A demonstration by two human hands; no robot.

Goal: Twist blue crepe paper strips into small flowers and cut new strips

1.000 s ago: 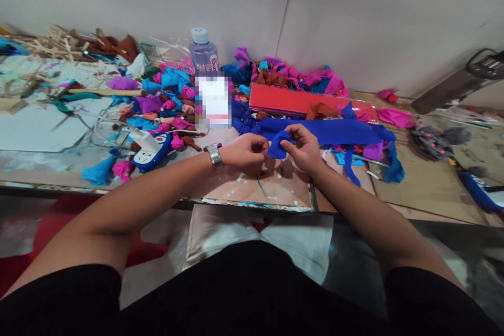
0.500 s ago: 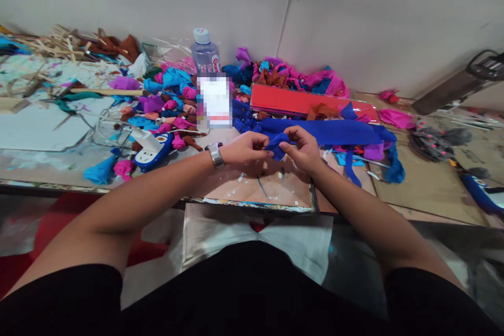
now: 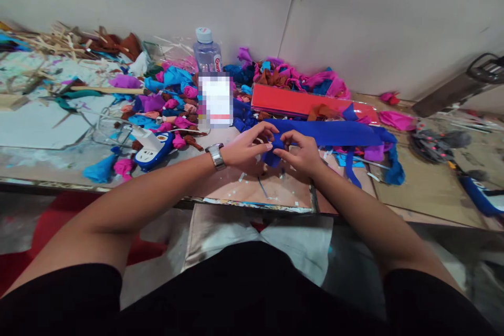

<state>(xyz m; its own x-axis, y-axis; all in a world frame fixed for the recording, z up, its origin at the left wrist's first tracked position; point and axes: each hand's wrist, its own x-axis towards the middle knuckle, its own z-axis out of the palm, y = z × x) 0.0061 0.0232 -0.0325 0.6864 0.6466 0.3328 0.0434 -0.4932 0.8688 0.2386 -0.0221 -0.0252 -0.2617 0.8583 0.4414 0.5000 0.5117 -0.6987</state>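
A small crumpled blue piece [image 3: 271, 158] of paper or cloth is pinched in my right hand [image 3: 301, 153], above the front of the table. My left hand [image 3: 250, 146], with a metal watch at the wrist, is at the piece's left side, its thumb and fingers apart. Just behind my hands lies a long flat blue strip [image 3: 334, 132], running to the right. A red flat pack [image 3: 307, 101] rests behind the strip.
Many coloured twisted pieces [image 3: 169, 81] cover the table left of centre. A bottle [image 3: 208, 55] stands behind a blurred white item [image 3: 216, 101]. A blue-and-white power strip [image 3: 153, 153] sits left of my hands, and a dark grey bundle [image 3: 431, 143] lies right.
My left fingers have opened and come off the blue piece, which was pinched between both hands. The piece now hangs lower from my right hand.
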